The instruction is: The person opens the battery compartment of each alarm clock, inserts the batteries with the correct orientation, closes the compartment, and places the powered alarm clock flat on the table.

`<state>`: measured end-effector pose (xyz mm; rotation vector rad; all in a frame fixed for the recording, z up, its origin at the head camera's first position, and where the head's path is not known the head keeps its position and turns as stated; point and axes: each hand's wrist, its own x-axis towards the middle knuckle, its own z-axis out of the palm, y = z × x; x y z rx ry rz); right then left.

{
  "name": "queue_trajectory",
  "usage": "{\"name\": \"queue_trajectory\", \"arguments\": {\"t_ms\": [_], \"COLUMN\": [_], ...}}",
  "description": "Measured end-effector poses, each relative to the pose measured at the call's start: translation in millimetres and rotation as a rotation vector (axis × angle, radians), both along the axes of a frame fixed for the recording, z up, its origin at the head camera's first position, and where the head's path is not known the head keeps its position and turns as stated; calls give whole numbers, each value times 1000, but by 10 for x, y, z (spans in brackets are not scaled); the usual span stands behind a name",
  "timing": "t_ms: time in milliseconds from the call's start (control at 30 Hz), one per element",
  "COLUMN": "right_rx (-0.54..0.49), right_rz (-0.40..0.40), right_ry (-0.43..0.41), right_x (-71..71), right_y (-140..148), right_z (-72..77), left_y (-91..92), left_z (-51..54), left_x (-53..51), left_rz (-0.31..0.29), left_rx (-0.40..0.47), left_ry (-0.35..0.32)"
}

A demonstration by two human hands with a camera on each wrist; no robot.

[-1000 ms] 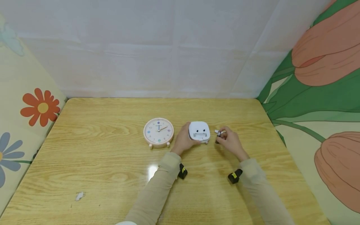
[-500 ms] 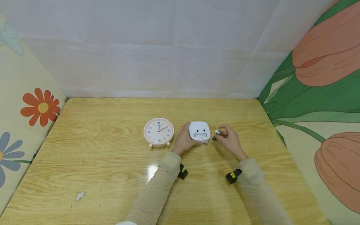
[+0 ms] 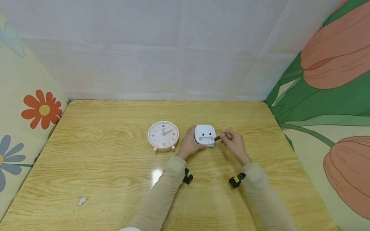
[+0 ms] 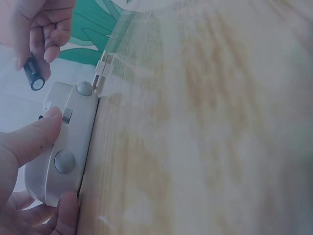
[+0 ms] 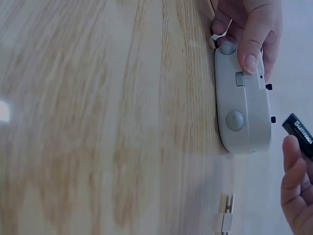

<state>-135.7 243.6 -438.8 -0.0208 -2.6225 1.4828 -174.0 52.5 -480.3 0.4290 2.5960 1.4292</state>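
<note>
A small white clock (image 3: 204, 129) lies back side up, its two black knobs and battery compartment facing upward and its face hidden. My left hand (image 3: 188, 143) grips its left side, the thumb on the edge near a round foot (image 4: 64, 161). Just off the clock's right edge, my right hand (image 3: 236, 145) pinches a black battery (image 3: 217, 138) between thumb and fingers. One end of that battery (image 5: 296, 128) points at the clock, apart from it in the right wrist view. A small pale piece with thin prongs (image 5: 226, 221) is on the table beyond the clock.
A round pink alarm clock (image 3: 163, 136) stands left of my left hand, its dial up toward me. The wooden table (image 3: 115, 173) has a pale worn spot (image 3: 82, 201) at front left. Behind it hangs a white cloth (image 3: 144, 64).
The right hand has moved slightly left, toward the white clock. The battery in its fingers has turned from pointing at the near side to pointing at the clock. My left hand stays still.
</note>
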Motion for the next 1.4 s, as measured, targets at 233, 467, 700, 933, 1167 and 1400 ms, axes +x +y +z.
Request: {"name": "queue_trajectory", "arguments": {"t_ms": [233,467,700,933,1167,1400], "right_rx": [-8,-36,-34,61,211,201], "right_rz": [-44,-62,-61,-46,-29,-22], "right_ry": [11,9,14,39,103,143], "right_x": [-37,-50,-34,-24,-45,-37], "right_y": [-64,-126,-190,-192,-180,-194], "right_z": [-22,-29,-26,-38,-85,-90], "left_y": [-7,-8,-1,3,-9,-16], "left_z": [24,32,15,-16,-20,-19], "left_x": [9,4,-9,-25,-21,-8], "left_rz": [-6,-10,-9,-13,-12,-14], "left_rx": [11,0,3,12,23,27], "left_ry": [-3,-1,4,23,23,26]}}
